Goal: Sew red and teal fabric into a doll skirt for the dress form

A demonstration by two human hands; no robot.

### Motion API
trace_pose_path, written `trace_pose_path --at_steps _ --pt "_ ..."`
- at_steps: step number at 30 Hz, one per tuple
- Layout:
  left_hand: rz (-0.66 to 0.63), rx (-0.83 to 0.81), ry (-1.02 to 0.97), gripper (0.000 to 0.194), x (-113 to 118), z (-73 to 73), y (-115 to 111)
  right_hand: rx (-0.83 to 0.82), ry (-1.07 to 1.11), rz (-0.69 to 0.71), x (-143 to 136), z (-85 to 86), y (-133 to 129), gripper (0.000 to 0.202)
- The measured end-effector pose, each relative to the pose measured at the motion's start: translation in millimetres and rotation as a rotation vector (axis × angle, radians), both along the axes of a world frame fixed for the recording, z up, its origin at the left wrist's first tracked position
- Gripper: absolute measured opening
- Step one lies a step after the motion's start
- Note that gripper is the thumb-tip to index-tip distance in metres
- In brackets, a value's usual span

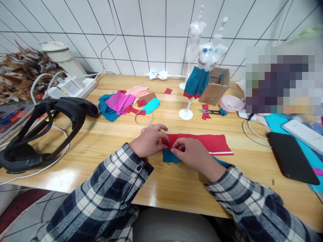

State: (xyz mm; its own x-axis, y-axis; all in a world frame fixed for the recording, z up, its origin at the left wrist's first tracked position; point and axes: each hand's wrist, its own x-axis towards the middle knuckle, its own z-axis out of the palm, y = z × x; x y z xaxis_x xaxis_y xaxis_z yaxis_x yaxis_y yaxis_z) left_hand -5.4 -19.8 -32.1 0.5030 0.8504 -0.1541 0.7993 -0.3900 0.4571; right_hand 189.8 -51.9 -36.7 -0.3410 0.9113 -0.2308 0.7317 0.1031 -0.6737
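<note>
My two hands meet over the left end of a red cloth (218, 143) and a teal cloth (172, 158).
The pieces lie on the wooden table (174, 188) in front of me, the teal showing along the red's lower edge (a white strip (223, 153) runs there too). My left hand (151, 142) rests at the left end, fingers bent; my right hand (193, 154) lies across both, thumb and forefinger drawn close together. I cannot tell whether either one pinches fabric. Beyond them sit a thin ring (143, 125) and small scissors (214, 112).
</note>
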Motion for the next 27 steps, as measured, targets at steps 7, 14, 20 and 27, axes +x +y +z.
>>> trace_pose_path --at_steps 7,14,20,27 --pt "-0.013 0.016 -0.016 0.011 -1.8 -3.5 0.8 0.015 -0.066 0.002 -2.0 -1.1 0.2 0.015" --pt "-0.002 -0.004 -0.020 0.014 -1.8 -1.5 -0.6 0.027 -0.104 -0.032 -4.5 -1.8 -1.1 0.016" --pt "0.002 -0.011 -0.011 0.020 -1.0 -0.3 -1.9 0.039 -0.114 -0.031 -5.6 -3.2 -2.4 0.014" --pt "0.003 -0.011 0.007 0.018 1.0 0.0 -2.2 0.056 -0.134 -0.012 -5.1 1.6 -5.3 0.016"
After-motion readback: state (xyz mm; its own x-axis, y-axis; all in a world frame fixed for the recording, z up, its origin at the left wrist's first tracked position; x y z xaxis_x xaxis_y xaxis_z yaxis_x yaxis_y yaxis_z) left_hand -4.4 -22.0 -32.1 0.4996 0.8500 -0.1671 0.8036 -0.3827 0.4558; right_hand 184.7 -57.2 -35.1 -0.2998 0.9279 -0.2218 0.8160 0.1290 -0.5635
